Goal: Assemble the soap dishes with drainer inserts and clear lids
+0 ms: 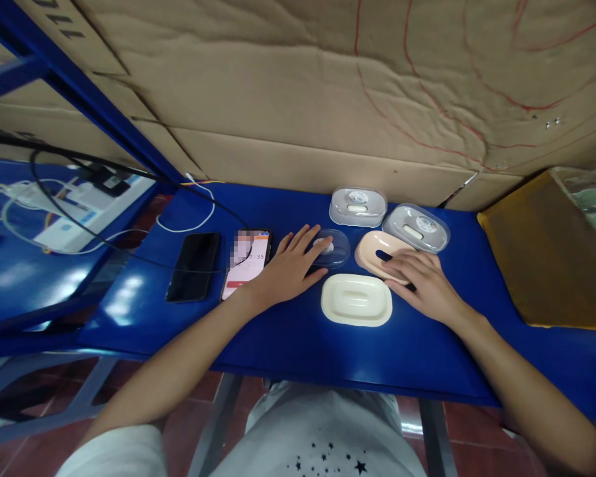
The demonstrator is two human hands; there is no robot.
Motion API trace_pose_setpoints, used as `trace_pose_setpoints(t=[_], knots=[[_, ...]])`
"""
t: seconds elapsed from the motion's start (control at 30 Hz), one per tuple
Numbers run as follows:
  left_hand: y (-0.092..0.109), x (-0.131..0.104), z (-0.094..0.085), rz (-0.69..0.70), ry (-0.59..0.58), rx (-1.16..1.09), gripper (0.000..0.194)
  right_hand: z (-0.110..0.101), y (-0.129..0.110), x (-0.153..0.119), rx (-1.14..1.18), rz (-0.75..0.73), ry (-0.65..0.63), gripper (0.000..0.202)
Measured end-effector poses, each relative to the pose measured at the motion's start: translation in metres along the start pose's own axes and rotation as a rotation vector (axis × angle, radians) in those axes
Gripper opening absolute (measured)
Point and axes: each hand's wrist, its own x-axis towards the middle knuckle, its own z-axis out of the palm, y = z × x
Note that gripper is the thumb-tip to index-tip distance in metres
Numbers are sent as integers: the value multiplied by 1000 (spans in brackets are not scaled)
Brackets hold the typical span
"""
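My left hand [294, 264] has its fingers spread, and the fingertips rest on a clear plastic lid [338, 249] with a round sticker. To the right, my right hand [427, 281] grips the near right rim of a peach soap dish insert [370, 250] with an oval hole; its thumb is at the near edge. Between the hands and closer to me lies a cream soap dish base [356, 311], its raised middle facing up. Behind them sit two clear-lidded soap dishes, one [358, 215] at the back and another [430, 242] at the right, each with a sticker.
On the blue table [298, 351], a dark phone [193, 268] and a lit phone [248, 242] lie left of my hand. Cables and a power strip [74, 222] are farther left. A taped cardboard box [541, 258] stands at the right, and a cardboard wall [288, 106] rises behind.
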Motion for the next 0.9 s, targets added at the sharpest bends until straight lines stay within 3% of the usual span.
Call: trace_pose_setpoints(t=[0.27,0.47,0.6,0.7,0.9], knots=[[2,-1,-2,9,12,7,60,2,5,-1,34,-19,-3,34],[4,-4,0,17,12,37,62,6,11,-2,35,-51,23,55],[10,-7,-2,41,26,42,63,4,3,-3,55,-53,86,62],[13,-7,-5,56,34,45,64,-4,-10,-3,67,-67,128,56],[11,-6,-7,16,34,11,65,-11,-31,-3,111,-217,48,37]])
